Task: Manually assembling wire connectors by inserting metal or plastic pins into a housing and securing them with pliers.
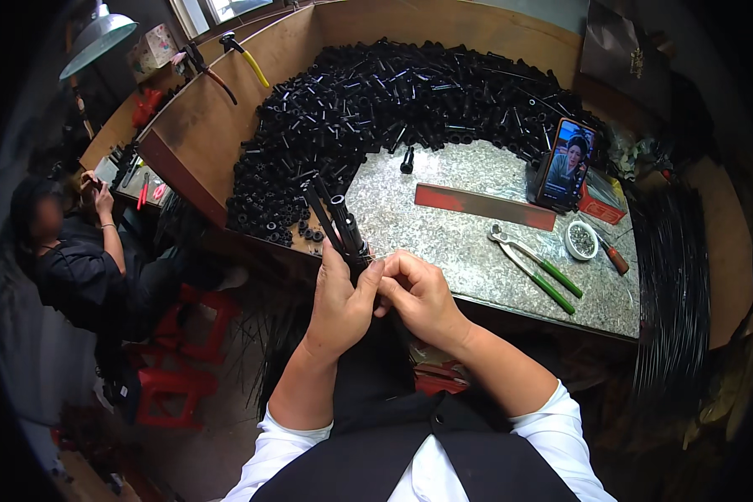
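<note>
left hand point(340, 299): gripping a bundle of long black plastic rods point(336, 221), fingers wrapped tight, at the near edge of the speckled grey stone worktop point(468, 243).
right hand point(418, 293): fingers curled, pinching the bundle's base.
room: bare worktop lying open right of the hands, up to the green-handled pliers point(537, 269).
hidden: rod bottoms are sitting inside the fists.

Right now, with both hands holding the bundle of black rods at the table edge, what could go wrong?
1. The left hand and right hand grip the bundle of black plastic rods only at its lower end, so rods may slip loose.
2. The bundle leans toward the heap of small black plastic parts; it could knock pieces off the speckled grey table.
</note>
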Tool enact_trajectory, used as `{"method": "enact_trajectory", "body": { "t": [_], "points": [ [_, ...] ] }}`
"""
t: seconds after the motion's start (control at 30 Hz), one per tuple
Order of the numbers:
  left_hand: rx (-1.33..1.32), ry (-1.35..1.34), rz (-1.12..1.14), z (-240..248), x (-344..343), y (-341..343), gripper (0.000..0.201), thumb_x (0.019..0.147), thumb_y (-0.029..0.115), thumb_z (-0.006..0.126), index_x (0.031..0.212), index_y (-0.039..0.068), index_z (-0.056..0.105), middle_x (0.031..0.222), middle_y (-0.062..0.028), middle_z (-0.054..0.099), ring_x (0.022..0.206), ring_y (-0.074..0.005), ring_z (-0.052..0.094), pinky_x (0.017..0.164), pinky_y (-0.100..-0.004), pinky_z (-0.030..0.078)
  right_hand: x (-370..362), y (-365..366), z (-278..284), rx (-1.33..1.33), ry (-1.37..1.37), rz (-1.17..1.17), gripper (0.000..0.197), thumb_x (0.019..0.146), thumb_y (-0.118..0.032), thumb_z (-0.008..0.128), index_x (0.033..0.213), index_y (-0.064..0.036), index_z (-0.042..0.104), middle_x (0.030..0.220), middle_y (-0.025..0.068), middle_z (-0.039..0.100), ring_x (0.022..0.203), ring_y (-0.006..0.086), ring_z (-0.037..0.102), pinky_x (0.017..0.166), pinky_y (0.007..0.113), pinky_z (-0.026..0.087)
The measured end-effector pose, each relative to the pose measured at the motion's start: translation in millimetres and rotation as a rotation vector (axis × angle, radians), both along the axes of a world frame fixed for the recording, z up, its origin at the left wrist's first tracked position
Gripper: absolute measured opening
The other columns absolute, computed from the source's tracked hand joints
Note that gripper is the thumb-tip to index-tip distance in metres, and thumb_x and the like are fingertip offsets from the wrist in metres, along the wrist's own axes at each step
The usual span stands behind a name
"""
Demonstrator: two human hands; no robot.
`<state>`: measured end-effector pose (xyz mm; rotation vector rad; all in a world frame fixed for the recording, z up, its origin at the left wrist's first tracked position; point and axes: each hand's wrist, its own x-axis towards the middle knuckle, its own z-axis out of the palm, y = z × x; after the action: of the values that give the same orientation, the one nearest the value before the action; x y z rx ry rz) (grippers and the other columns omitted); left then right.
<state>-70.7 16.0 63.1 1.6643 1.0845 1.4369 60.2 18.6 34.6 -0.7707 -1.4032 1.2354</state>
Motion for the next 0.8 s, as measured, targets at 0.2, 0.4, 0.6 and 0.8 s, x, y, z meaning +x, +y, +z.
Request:
{"method": "enact_trajectory", "body": {
  "t": [0.2, 0.4, 0.6, 0.8],
  "points": [
    [0.056, 0.051, 0.007, -8, -4, 3, 0.028, 0.088, 0.004, 0.058, 0.110, -0.004, 0.043, 0.085, -0.0078, 0.056, 0.075, -0.0133, 0.054, 0.066, -0.0284, 0.046, 6, 4, -7, -0.123, -0.048, 0.057, 0.017, 0.089, -0.012, 0.062, 0.080, 0.0021, 0.056, 0.070, 0.0063, 0.060, 0.058, 0.0110, 0.059, 0.051, 0.025, 0.049],
    [0.039, 0.083, 0.037, -7, -5, 0, 0.030, 0.085, 0.003, 0.062, 0.108, -0.002, 0.044, 0.085, -0.0073, 0.056, 0.076, -0.0128, 0.054, 0.068, -0.0285, 0.046, 11, 11, -12, -0.173, -0.004, 0.143, 0.018, 0.088, -0.015, 0.065, 0.080, -0.0010, 0.057, 0.071, 0.0015, 0.060, 0.062, 0.0072, 0.056, 0.055, 0.022, 0.046],
    [0.043, 0.097, 0.026, -9, -6, -1, 0.029, 0.083, 0.002, 0.063, 0.106, -0.002, 0.045, 0.086, -0.0060, 0.056, 0.077, -0.0116, 0.053, 0.068, -0.0279, 0.045, 12, 16, -18, -0.182, 0.037, 0.184, 0.019, 0.086, -0.016, 0.070, 0.078, -0.0033, 0.057, 0.071, -0.0046, 0.055, 0.066, 0.0020, 0.046, 0.057, 0.019, 0.038],
    [0.093, 0.088, 0.004, -17, -6, -3, 0.034, 0.083, -0.001, 0.058, 0.112, -0.003, 0.041, 0.092, -0.0091, 0.055, 0.081, -0.0159, 0.054, 0.073, -0.0293, 0.045, 12, 19, -29, -0.205, 0.047, 0.223, 0.020, 0.085, -0.016, 0.070, 0.078, -0.0041, 0.055, 0.073, -0.0044, 0.055, 0.066, 0.0008, 0.046, 0.055, 0.018, 0.038]
  ]
}}
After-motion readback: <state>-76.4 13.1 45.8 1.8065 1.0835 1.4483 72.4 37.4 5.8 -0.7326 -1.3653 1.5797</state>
